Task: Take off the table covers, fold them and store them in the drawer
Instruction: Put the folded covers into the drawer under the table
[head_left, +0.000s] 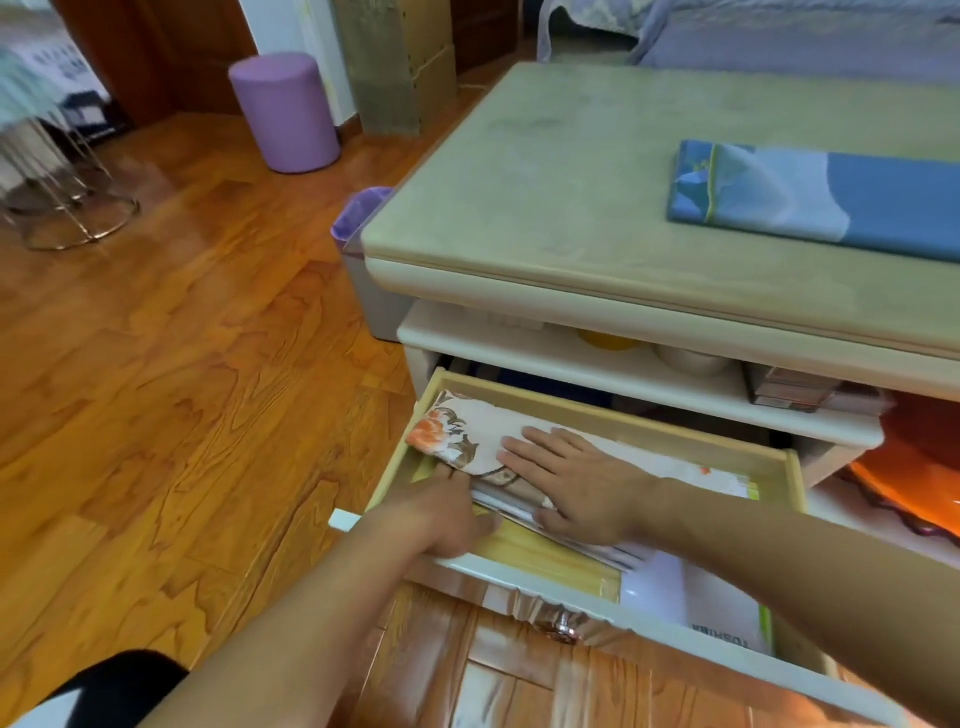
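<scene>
While the right hand (582, 480) lies flat, fingers straight, on the folded floral cover (467, 441) at the drawer's (613, 423) nine o'clock end, the left hand (447, 512) tucks its edge, fingers hidden beneath, so I cannot tell their spread; storing is under way. Next, probably, the smooth blue cover (831, 200), a flat folded oblong at two o'clock on the matte table (545, 208)

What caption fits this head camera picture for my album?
Two hands tuck a folded floral cover into the open drawer; a folded blue cover waits on the table.
</scene>
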